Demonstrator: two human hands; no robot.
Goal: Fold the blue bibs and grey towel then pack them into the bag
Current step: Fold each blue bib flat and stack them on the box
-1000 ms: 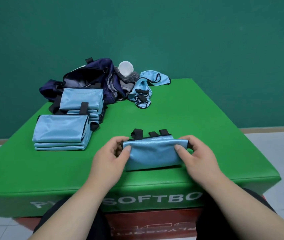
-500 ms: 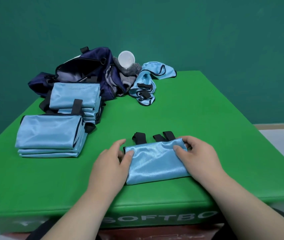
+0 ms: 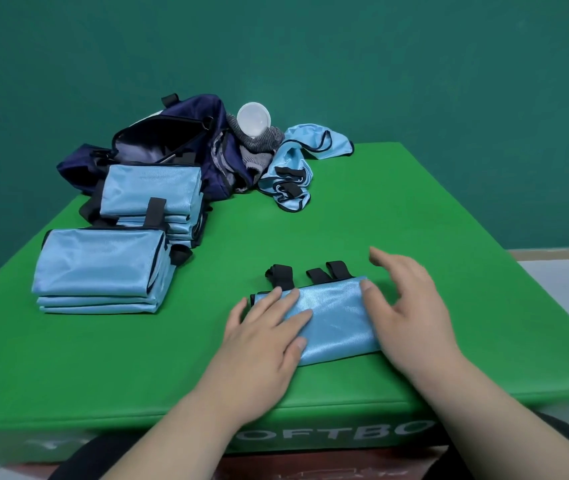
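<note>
The left hand (image 3: pixel 262 337) is pressing the folded bib (image 3: pixel 335 320) on the desk (image 3: pixel 414 202), fingers (image 3: pixel 288 301) spread. The right hand (image 3: pixel 411 306) is touching its 3 o'clock edge, fingers (image 3: pixel 385 259) spread.

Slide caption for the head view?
Left hand flattens a folded bib on the mat; right hand touches its end.

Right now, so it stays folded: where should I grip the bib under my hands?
Probably pinch the folded bib at its short ends, left hand and right hand each from its side: it lies flat in layers, black straps loose at the far edge.
</note>
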